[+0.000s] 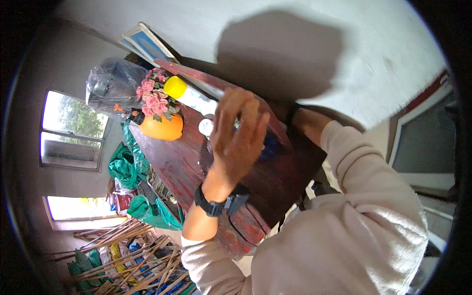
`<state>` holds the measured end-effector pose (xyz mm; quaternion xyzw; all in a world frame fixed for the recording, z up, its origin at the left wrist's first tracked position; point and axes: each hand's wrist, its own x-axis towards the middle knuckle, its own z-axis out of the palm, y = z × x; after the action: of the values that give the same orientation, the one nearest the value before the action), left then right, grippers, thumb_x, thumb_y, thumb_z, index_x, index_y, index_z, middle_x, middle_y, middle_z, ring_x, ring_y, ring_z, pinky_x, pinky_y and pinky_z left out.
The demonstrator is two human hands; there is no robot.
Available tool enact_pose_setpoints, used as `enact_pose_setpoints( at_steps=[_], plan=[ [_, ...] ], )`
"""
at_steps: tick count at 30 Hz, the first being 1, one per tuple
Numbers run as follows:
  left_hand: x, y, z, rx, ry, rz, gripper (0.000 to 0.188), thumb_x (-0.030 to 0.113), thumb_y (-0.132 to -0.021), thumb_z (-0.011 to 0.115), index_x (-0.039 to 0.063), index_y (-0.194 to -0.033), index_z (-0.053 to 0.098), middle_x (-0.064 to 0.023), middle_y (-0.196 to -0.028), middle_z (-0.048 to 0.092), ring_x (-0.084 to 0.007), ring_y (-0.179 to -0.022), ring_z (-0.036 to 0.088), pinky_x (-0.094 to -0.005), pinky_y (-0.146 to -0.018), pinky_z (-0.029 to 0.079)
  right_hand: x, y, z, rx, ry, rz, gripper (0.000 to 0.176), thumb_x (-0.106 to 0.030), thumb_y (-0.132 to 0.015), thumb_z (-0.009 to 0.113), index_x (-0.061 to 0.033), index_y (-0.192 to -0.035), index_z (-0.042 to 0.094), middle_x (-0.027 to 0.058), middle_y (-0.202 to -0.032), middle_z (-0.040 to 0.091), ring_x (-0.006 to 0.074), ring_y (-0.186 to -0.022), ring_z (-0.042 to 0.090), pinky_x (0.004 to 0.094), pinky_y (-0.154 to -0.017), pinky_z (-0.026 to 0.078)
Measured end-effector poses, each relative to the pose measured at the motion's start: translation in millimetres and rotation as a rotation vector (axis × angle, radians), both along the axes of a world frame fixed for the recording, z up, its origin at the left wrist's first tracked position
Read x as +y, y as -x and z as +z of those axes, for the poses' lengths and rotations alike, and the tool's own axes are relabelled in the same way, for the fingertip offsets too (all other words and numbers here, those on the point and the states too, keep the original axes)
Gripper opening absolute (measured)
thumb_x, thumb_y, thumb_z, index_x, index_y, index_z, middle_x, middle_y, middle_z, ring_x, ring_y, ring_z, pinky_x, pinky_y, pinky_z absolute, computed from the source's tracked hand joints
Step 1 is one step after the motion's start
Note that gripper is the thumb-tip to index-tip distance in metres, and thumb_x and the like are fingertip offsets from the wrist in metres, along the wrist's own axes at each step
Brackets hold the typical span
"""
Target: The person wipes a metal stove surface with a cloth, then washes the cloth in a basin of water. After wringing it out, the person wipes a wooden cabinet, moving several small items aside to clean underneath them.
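My left hand (239, 129), with a black watch on its wrist, is above a worn dark-red wooden tabletop (177, 158), its fingers bent. It overlaps the lower end of a white container with a yellow cap (191, 96); whether it grips anything is hidden. A small round white object (205, 127) lies beside its fingers. My right hand (278, 110) is mostly in dark shadow by the raised red board (206, 79), beyond a black wristband; its fingers cannot be made out. A dark blue object (271, 147) shows below the left fingertips.
An orange vase (162, 127) with pink flowers (153, 97) stands near the table's far end, beside a clear plastic-wrapped item (112, 86). Framed pictures (147, 42) lean at the wall. Green plastic bags (125, 166) and a pile of wooden sticks (147, 261) are beside the table.
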<state>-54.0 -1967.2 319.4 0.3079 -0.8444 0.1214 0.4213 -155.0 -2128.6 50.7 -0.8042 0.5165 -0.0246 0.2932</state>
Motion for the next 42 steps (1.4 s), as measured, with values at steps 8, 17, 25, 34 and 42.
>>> enact_pose_setpoints(
  at_steps=[8, 17, 25, 34, 42],
  plan=[
    [-14, 9, -3, -0.049, 0.056, -0.031, 0.029, 0.004, -0.08, 0.067, 0.003, -0.106, 0.054, -0.0134, -0.106, 0.053, -0.0316, -0.1, 0.055, -0.0405, -0.086, 0.048, 81, 75, 9, 0.036, 0.19, 0.377, 0.05, -0.012, -0.08, 0.053, -0.0154, -0.131, 0.052, 0.0161, -0.138, 0.042, 0.0336, -0.126, 0.039, 0.0407, -0.101, 0.039],
    [-39, 32, -18, -0.026, 0.127, -0.135, 0.03, 0.007, -0.078, 0.068, 0.004, -0.105, 0.055, -0.0116, -0.108, 0.053, -0.0309, -0.103, 0.053, -0.0387, -0.084, 0.048, 196, 151, 20, -0.153, 0.382, 0.177, 0.055, 0.004, -0.065, 0.061, -0.0165, -0.116, 0.064, 0.0209, -0.131, 0.042, 0.036, -0.11, 0.054, 0.0384, -0.091, 0.048],
    [-49, 63, -27, -0.044, 0.154, -0.089, 0.015, 0.006, -0.078, 0.064, 0.002, -0.093, 0.06, -0.014, -0.102, 0.057, -0.0312, -0.096, 0.057, -0.0396, -0.082, 0.05, 262, 168, 7, -0.248, 0.364, -0.139, 0.057, 0.012, -0.06, 0.053, -0.01, -0.112, 0.065, 0.0185, -0.133, 0.04, 0.0375, -0.117, 0.048, 0.0394, -0.098, 0.044],
    [-70, 72, -43, -0.042, 0.34, -0.106, 0.026, 0.014, -0.082, 0.067, 0.009, -0.105, 0.056, -0.0095, -0.11, 0.053, -0.0282, -0.1, 0.054, -0.0384, -0.083, 0.049, 312, 219, -14, -1.556, -0.461, -0.806, 0.05, 0.009, -0.074, 0.049, -0.0015, -0.123, 0.053, 0.0099, -0.118, 0.056, 0.0169, -0.099, 0.06, 0.0276, -0.086, 0.052],
    [-42, 71, -33, -0.023, 0.125, -0.021, 0.031, 0.009, -0.08, 0.067, 0.004, -0.109, 0.058, -0.0168, -0.113, 0.058, -0.035, -0.105, 0.056, -0.0397, -0.09, 0.046, 302, 224, 14, -1.856, -0.684, -0.398, 0.082, -0.018, -0.069, 0.059, 0.0022, -0.141, 0.025, 0.0156, -0.13, 0.05, 0.0208, -0.113, 0.055, 0.0339, -0.098, 0.045]
  ],
)
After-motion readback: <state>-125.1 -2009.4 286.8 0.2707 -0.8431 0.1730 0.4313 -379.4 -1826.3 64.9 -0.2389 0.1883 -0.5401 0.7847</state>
